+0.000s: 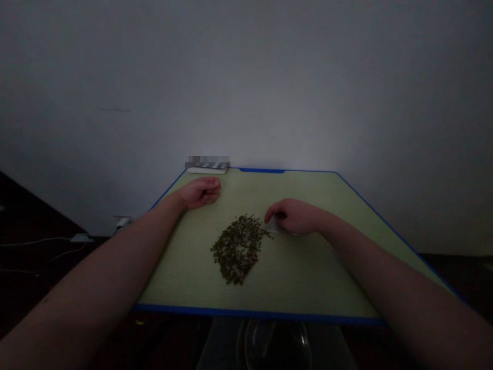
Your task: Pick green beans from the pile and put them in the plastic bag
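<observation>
A flat, loose pile of small greenish-brown grains or beans (236, 252), some paler and pinkish, is spread over the middle of the pale table (308, 282). My left hand (201, 192) rests at the table's far left, beyond the pile. Its fingers are curled in a loose fist, and nothing shows in them. Close to the pile's right edge, my right hand (295, 216) is closed on a thin whitish piece (273, 225), like paper or plastic. That piece's near edge touches or nearly touches a few stray grains. Most of it is hidden by the hand.
At the back left corner lies a white flat item (208, 170), partly pixelated. A blue edge (250, 312) runs around the table, with a grey wall (246, 92) behind it. Below the front edge is a clear round container (275, 341). White cables and an adapter (80, 238) lie left.
</observation>
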`<state>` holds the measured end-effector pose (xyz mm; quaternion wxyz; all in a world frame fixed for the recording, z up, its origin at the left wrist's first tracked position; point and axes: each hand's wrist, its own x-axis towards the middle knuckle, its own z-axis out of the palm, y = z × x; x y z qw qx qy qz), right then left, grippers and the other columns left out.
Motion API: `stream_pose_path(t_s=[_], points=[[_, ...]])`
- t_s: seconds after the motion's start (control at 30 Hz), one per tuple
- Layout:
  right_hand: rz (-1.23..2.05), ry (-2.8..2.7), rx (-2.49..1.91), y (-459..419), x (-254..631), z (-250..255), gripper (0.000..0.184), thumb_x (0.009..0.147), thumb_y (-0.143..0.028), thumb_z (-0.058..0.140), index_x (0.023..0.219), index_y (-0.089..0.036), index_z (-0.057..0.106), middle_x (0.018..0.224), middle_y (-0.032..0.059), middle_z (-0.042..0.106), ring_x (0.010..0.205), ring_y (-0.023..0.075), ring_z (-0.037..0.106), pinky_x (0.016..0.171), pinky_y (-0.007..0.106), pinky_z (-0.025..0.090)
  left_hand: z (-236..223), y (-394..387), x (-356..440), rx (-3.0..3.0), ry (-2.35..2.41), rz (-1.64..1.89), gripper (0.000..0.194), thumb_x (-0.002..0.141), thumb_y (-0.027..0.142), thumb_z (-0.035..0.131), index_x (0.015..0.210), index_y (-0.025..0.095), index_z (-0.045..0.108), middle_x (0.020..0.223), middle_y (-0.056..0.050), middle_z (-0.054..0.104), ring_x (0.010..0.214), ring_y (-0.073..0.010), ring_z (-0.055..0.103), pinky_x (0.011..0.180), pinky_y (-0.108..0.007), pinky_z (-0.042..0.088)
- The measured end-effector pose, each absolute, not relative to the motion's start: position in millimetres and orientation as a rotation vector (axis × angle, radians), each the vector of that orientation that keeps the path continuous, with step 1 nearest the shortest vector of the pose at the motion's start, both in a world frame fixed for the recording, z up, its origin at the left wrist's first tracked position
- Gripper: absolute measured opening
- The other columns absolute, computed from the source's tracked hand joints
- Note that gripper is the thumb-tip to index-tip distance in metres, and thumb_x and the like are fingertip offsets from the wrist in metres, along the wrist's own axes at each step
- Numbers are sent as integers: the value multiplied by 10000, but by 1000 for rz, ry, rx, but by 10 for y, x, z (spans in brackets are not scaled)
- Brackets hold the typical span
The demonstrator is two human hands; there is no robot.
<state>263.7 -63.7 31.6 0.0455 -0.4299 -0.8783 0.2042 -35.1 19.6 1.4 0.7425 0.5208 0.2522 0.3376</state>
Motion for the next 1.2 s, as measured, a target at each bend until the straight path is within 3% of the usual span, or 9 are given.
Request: stream_pose_path(t_s=[0.33, 0.6, 0.8, 1.03, 1.2], points=[[772, -2788, -1215, -716, 2665, 393, 407, 665, -76, 485, 971, -195, 725, 744, 21, 685, 611, 129, 553, 567, 216, 381, -28, 224, -377, 1142, 548, 746, 251, 729, 194, 653, 621, 144, 432, 519, 62, 311, 385, -33, 300, 348, -151, 193], [731, -2732, -1260, -676, 2704, 371, 390, 697, -97, 479, 999, -177, 711, 790, 46, 680, 646, 137, 546, 585, 230, 377, -24, 228, -383, 1146, 534, 735, 238, 726, 190, 652, 627, 142, 441, 520, 61, 317, 388, -33, 306, 344, -143, 186], [710, -2726, -1271, -725, 2627, 365, 376, 714, -107, 480, 999, -193, 709, 674, 25, 639, 556, 121, 497, 538, 228, 350, -15, 219, -375, 1138, 534, 738, 230, 729, 187, 647, 628, 142, 445, 519, 59, 323, 387, -33, 304, 349, -147, 194], [670, -2682, -1259, -727, 2612, 336, 370, 725, -104, 482, 1007, -189, 705, 737, 35, 662, 596, 123, 516, 560, 229, 358, -1, 209, -366, 1138, 538, 735, 243, 726, 187, 653, 619, 142, 439, 515, 64, 302, 384, -33, 295, 347, -147, 190], [677, -2700, -1267, -761, 2553, 369, 377, 725, -97, 476, 1010, -186, 705, 637, 11, 615, 523, 105, 462, 530, 223, 337, -10, 218, -370, 1139, 539, 743, 226, 721, 188, 659, 633, 142, 456, 520, 63, 308, 386, -34, 303, 351, -149, 194]])
